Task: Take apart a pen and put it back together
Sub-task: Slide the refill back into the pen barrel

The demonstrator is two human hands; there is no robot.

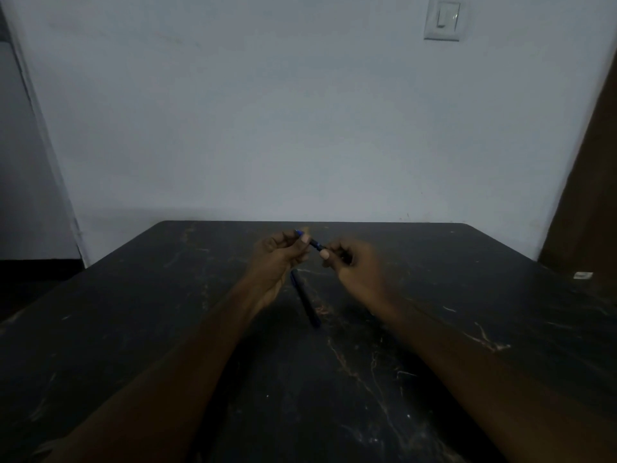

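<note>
Above the far half of a dark table (434, 329), my left hand (278, 259) and my right hand (355, 262) both pinch a short dark pen part (315, 243) between them. A blue end of it shows above my left fingers. The part slants down from left to right, and its middle is bare between the two thumbs. Below my hands a second, longer dark pen piece (305, 297) with a blue edge lies on the table, untouched. The scene is dim, so finer detail of the parts is hard to make out.
The table is black with pale scratches and stands against a white wall. A light switch (445, 20) sits high on the wall. A brown door or panel (591, 182) stands at the right. A small white object (582, 275) lies at the table's right edge.
</note>
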